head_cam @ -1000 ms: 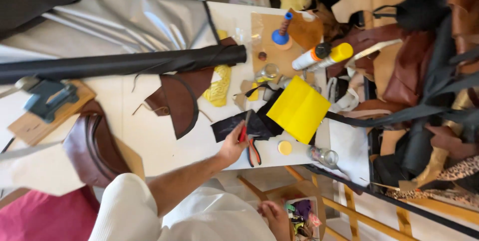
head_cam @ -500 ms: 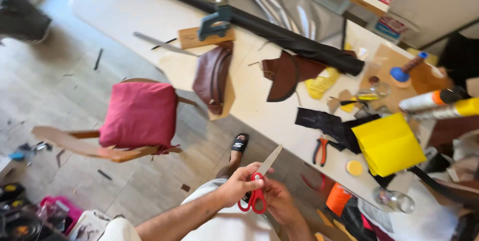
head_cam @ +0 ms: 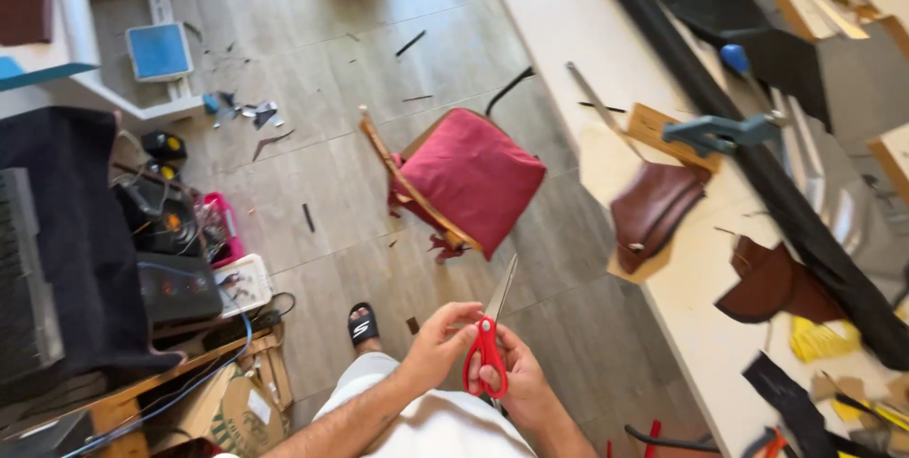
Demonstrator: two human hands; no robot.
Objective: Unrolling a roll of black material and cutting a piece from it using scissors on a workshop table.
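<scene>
You hold the red scissors in front of you with both hands, left hand and right hand curled around the handles, blades shut and cutting nothing, away from the table.

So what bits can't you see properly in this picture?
Head view only:
- Right hand: its fingers sit behind the red scissors handles.
- Scissors: the blades look shut, but the tip is blurred.
- White table: the right and bottom edges cut it off.
- Clutter at its lower right corner: blurred.
- Left hand: grip partly hidden.
</scene>
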